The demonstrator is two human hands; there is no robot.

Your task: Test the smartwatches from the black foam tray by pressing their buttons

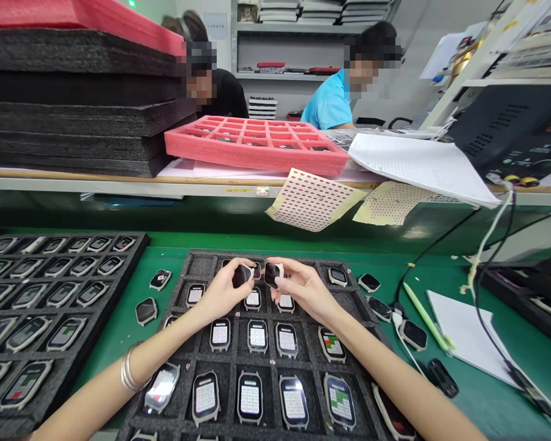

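Both hands hover over the upper part of the black foam tray (201,266), each pinching a watch. The left hand (220,291) has its fingers (227,283) closed narrowly around a dark smartwatch (242,275), and the right hand (303,289) has its fingers (284,264) closed just as narrowly around a second smartwatch (272,274) with a pale rim. The two held watches face each other, just apart, above the tray's top row.

Below the hands, the tray's cells hold upright rows of lit-screen watches (250,398). The top-left cell is unfilled. A metal bangle (127,370) circles the left wrist.

Left of the tray, a second foam tray of watches (64,300) sits on the green bench mat (114,349), with two loose watches (146,311) between the trays. To the tray's right lie more loose watches (413,335), a green pen (425,315) and white paper (463,337). Beyond the tray, on a shelf, stand a pink foam tray (257,147) and stacked dark foam sheets (73,110), and two co-workers (328,104) sit farther back.
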